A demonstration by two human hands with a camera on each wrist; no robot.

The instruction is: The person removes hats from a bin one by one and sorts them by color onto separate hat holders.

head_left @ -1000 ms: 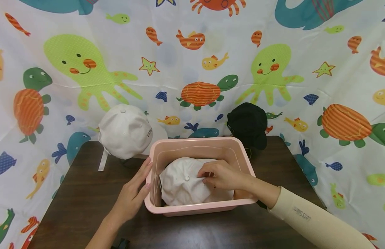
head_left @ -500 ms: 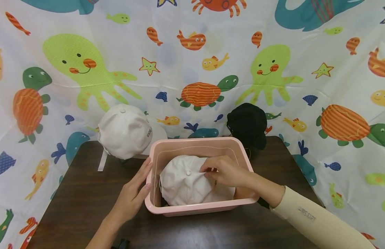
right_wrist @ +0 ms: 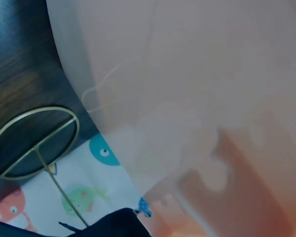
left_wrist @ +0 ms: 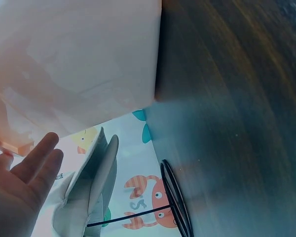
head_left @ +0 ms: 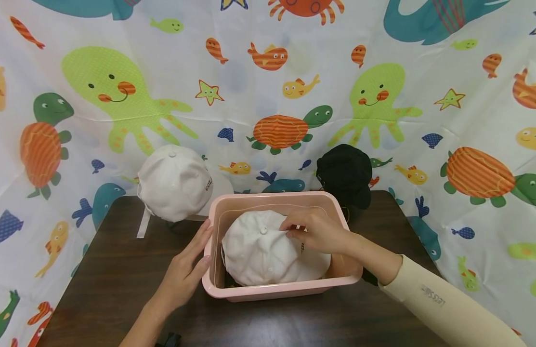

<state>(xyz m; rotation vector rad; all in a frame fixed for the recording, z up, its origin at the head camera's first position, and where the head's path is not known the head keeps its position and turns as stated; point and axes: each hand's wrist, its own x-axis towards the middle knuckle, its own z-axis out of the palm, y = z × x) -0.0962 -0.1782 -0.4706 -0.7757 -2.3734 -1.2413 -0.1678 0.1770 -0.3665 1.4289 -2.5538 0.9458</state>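
Observation:
A pink plastic bin (head_left: 289,291) stands at the middle of the table. Inside it lies a white baseball cap (head_left: 256,258), crown up, its brim toward the right and dark lettering partly showing. My right hand (head_left: 320,233) reaches over the bin's right side and pinches the crown fabric near the cap's front. Against the bin's left rim rests my left hand (head_left: 185,272), fingers extended. The left wrist view shows the left hand (left_wrist: 27,182) beside the bin's outer wall (left_wrist: 84,59). In the right wrist view the bin's wall hides the right hand.
Behind the bin at left, another white cap (head_left: 172,185) sits on a stand with a black wire base (left_wrist: 175,197). A black cap (head_left: 343,173) is at back right, on a gold wire stand (right_wrist: 37,147). A sea-animal patterned curtain (head_left: 233,101) hangs behind the dark wooden table (head_left: 120,284).
The cap in the bin has risen a little, its crown tilting up and away, as my right hand moves slightly up with it. My left hand stays at the rim.

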